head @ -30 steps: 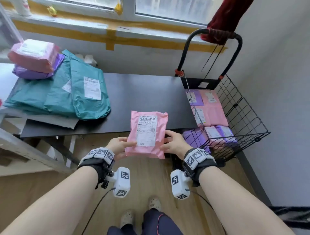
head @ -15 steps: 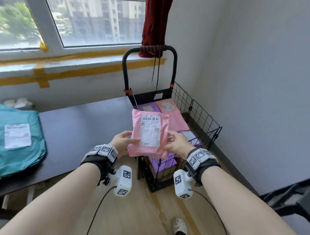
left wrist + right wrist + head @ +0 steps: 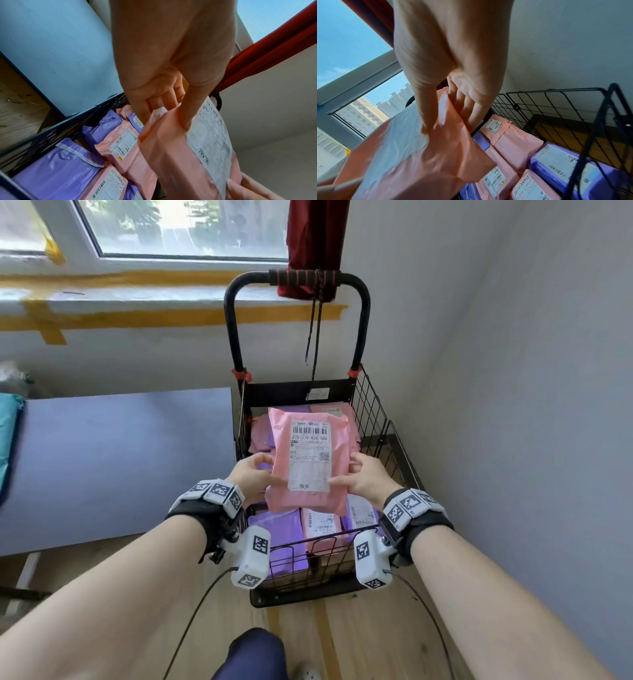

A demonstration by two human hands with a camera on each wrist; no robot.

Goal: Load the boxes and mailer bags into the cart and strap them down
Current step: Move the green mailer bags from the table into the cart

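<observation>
Two hands pinch pink mailer bag [image 3: 308, 460] at its side edges | left hand [image 3: 255, 477], right hand [image 3: 364, 475], thumbs on label | bag between them, above cart [image 3: 383, 436] | probably light, soft, slick film; grip edges.

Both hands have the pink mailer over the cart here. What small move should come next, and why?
Probably lower the pink mailer straight down and release it onto the parcels below. The left hand and right hand pinch its side edges, holding it label up above the wire cart. Pink and purple mailers already cover the cart's floor, so it would start a second layer.
</observation>
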